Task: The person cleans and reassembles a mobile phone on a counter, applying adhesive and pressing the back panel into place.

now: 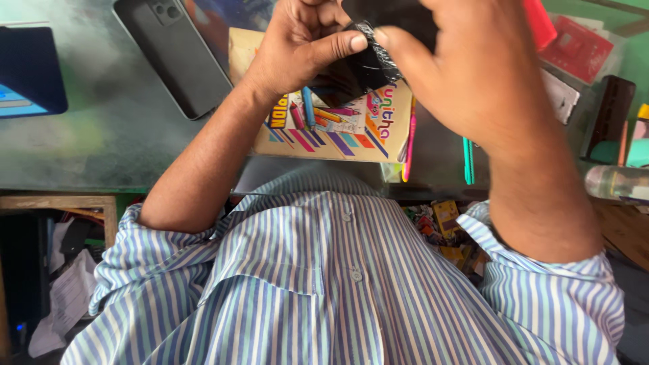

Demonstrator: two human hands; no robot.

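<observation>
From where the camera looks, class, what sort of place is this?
Probably a small stationery shop counter: a colourful cardboard crayon box, loose pens on the glass-topped counter, small packets stocked beneath.

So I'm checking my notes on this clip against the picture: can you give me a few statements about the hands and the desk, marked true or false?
1. Both hands hold a small black object wrapped in shiny film. True: the left hand and right hand pinch it together.
2. A dark phone lies face up, screen lit. False: it lies camera side up.
3. A colourful yellow booklet lies under the hands. True.
4. The person wears a plain white shirt. False: the shirt is blue and white striped.
5. The left hand rests flat on the glass desk. False: it is raised, gripping the object.
</observation>
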